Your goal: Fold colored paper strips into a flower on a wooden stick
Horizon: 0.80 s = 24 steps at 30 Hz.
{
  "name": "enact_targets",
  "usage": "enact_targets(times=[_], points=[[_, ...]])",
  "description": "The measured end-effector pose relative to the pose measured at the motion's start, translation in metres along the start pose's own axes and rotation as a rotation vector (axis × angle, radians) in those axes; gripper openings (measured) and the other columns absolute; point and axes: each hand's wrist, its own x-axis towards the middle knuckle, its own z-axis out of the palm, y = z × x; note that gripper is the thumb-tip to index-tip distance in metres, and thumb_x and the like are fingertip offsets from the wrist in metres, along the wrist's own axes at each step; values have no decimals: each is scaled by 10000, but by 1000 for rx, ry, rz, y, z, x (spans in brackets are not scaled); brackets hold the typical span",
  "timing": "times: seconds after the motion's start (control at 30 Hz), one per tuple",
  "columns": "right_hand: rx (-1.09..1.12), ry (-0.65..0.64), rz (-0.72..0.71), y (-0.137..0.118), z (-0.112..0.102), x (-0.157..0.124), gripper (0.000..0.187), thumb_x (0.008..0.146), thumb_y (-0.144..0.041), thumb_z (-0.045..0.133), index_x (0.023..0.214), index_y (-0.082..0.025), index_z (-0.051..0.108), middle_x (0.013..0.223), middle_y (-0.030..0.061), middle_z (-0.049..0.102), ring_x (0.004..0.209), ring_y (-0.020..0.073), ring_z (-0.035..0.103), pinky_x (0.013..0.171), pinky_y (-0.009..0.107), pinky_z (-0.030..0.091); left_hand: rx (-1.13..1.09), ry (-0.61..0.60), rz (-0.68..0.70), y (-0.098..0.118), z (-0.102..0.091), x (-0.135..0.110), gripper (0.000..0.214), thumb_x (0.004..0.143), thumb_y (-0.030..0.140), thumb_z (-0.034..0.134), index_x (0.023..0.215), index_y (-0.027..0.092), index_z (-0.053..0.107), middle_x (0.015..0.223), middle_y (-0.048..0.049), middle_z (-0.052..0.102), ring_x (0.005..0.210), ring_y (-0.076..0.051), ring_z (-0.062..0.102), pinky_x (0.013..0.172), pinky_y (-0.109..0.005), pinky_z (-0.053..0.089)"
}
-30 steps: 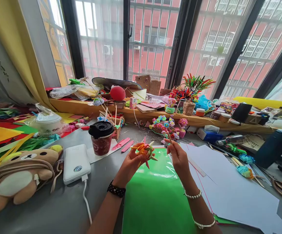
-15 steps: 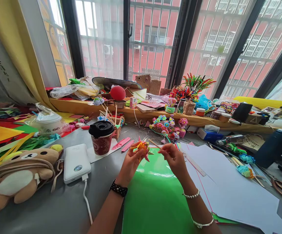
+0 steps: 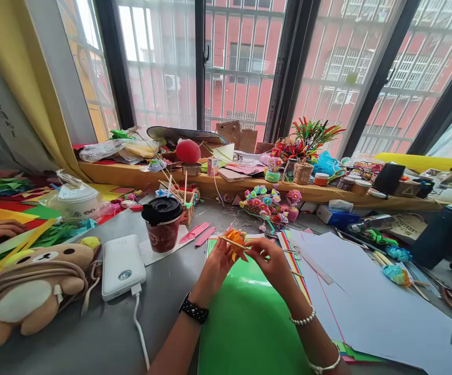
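At the far left, another person's hand (image 3: pixel 2 227) rests by some colored paper (image 3: pixel 5 211). Next comes a toy bear (image 3: pixel 23 294), then a white power bank (image 3: pixel 121 260) and a red cup (image 3: pixel 165 235) with a black lid, all on the gray tabletop (image 3: pixel 163 307). Two pink strips (image 3: pixel 204 236) lie just past the cup. In the middle, the left hand (image 3: pixel 212 264) has its fingers closed on an orange paper flower (image 3: pixel 237 237), up above a shiny green sheet (image 3: pixel 249 317). A thin stick (image 3: pixel 230 241) lies across the front of the flower. Its long way slants, high at the left end and lower to the right. The right hand (image 3: pixel 270 259) pinches the stick just right of the flower, so the flower is to the left of those fingers, and the left hand is nearer to it. To the right are a clear ruler (image 3: pixel 315 265) and big white paper (image 3: pixel 370 302).
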Motion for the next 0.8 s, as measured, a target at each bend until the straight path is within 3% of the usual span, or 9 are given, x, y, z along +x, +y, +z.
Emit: enact_targets(times=[0.27, 0.53, 0.8], points=[[3, 15, 18, -1, -2, 1, 90, 766, -247, 547, 765, -177, 604, 745, 21, 576, 585, 109, 512, 519, 216, 434, -24, -46, -66, 0, 3, -1, 409, 779, 464, 469, 1058, 174, 542, 1019, -84, 627, 942, -178, 565, 839, -294, 410], [71, 5, 104, 1, 0, 2, 118, 743, -267, 552, 811, -174, 575, 732, 17, 619, 569, 113, 522, 488, 213, 434, 1, -15, -91, -3, 1, -3, 364, 797, 397, 482, 1073, 167, 539, 1074, -90, 604, 992, -190, 548, 878, -314, 402], [64, -2, 78, 1, -1, 2, 123, 757, -262, 541, 829, -174, 588, 745, 25, 612, 578, 115, 506, 505, 220, 432, 28, -39, -82, -5, 2, -1, 336, 794, 394, 489, 1046, 177, 533, 1025, -70, 622, 901, -165, 583, 779, -278, 446]])
